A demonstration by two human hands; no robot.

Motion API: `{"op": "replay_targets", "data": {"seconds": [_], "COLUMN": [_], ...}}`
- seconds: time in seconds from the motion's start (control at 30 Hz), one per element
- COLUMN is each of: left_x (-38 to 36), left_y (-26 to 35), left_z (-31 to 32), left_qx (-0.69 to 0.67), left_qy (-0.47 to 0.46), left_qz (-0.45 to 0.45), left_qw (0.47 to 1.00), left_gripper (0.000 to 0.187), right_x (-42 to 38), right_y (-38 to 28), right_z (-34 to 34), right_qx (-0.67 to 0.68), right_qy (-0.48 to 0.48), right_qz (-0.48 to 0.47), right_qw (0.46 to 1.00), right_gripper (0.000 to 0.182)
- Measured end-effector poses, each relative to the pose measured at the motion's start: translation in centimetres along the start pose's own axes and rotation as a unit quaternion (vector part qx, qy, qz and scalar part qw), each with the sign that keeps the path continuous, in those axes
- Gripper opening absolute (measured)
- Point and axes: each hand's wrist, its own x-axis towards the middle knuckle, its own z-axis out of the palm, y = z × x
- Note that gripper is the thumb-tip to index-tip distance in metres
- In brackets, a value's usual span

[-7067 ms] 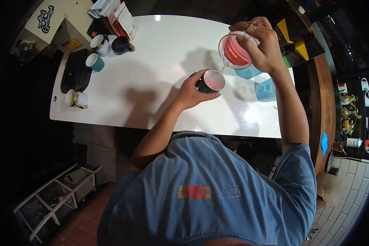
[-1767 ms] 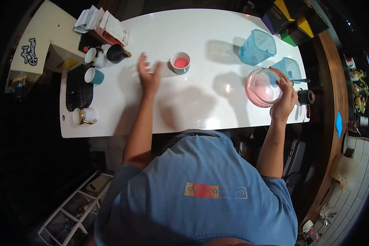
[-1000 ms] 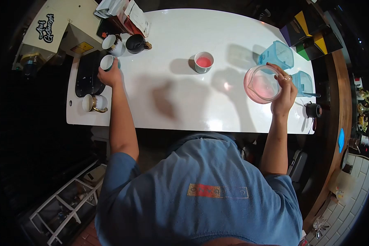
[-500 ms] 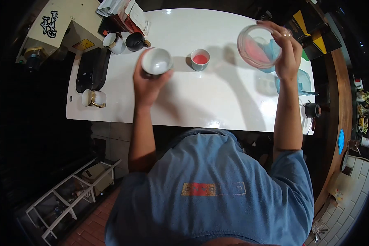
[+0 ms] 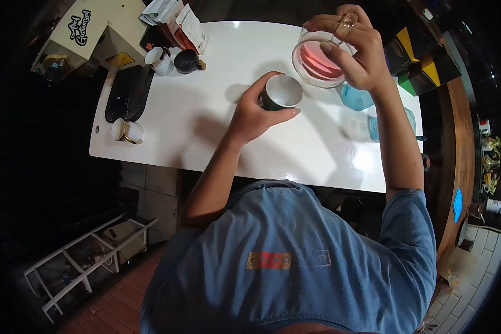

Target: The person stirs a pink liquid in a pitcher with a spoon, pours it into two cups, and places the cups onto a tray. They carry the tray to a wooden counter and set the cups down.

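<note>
My left hand [image 5: 251, 116] is wrapped round a cup [image 5: 284, 92] with a dark outside and a white inside, held over the middle of the table. No liquid shows inside it. Up and to its right, my right hand [image 5: 359, 51] grips a clear glass pitcher [image 5: 319, 62] by its handle, fingers closed. Pink liquid lies in the pitcher, which is tilted toward the cup; I see no stream between the two. The small cup of pink liquid seen earlier on the table is out of sight, probably behind the held cup.
On the white table [image 5: 167, 122], a white-and-gold mug [image 5: 127, 131], another mug [image 5: 158, 60], a black pot [image 5: 187, 61] and bags [image 5: 190, 30] stand left. A black tray [image 5: 129, 94] lies there too. Blue clear containers [image 5: 357, 97] and black-and-yellow boxes [image 5: 428, 58] stand right.
My left hand has carried its cup to the right, over where the small cup of pink liquid stood. My right hand has brought the pitcher left and upward, tilting it differently.
</note>
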Motion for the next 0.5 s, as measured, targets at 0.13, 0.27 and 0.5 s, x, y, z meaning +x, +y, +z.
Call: {"op": "replay_targets", "data": {"seconds": [0.13, 0.27, 0.5], "left_x": [0.5, 0.4, 0.1], "left_y": [-0.9, -0.2, -1.0], "left_z": [0.3, 0.2, 0.4], "left_qx": [-0.02, -0.013, -0.006], "left_qy": [-0.009, -0.056, -0.038], "left_qz": [0.021, 0.024, 0.015], "left_qw": [1.0, 0.998, 0.999], "left_gripper": [0.066, 0.067, 0.068], "right_x": [0.8, 1.2, 1.8], "right_y": [-0.9, -0.6, -1.0], "right_z": [-0.1, 0.1, 0.0], "right_qx": [-0.013, -0.008, -0.011], "right_qy": [-0.018, -0.024, -0.038], "right_qz": [-0.024, -0.058, -0.088], "right_qw": [0.999, 0.998, 0.995], "right_gripper": [0.026, 0.025, 0.026]}}
